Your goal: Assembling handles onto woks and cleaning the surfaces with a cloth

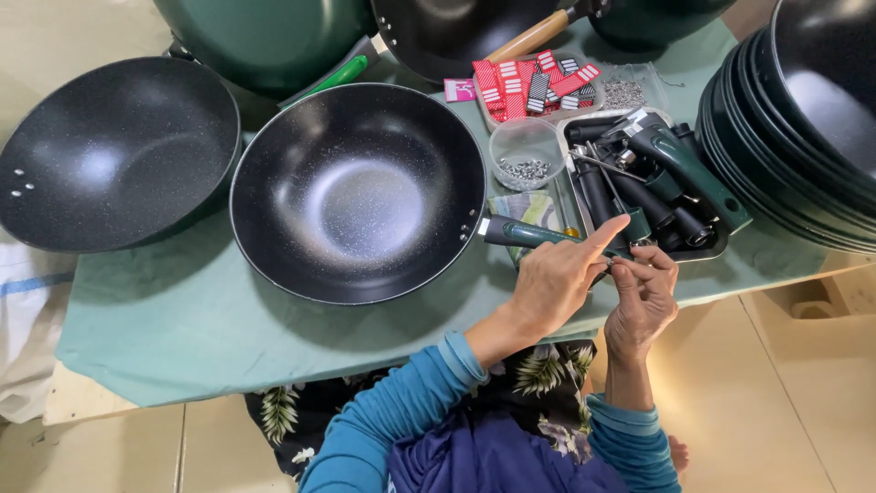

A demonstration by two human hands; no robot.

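Note:
A black speckled wok (356,192) sits on the green-covered table (182,319), its dark green handle (522,234) pointing right. My left hand (555,283) is closed around the far end of that handle, index finger stretched over it. My right hand (643,297) meets it from the right, with thumb and fingers pinched on a small metal piece (611,263) at the handle's tip. What the piece is stays too small to tell.
A second black wok (109,151) lies at the left and a stack of woks (803,119) at the right. Behind my hands are a tray of dark handles (671,183), a clear bowl of screws (525,157) and a tray of red tags (534,87). Green pans (265,36) stand at the back.

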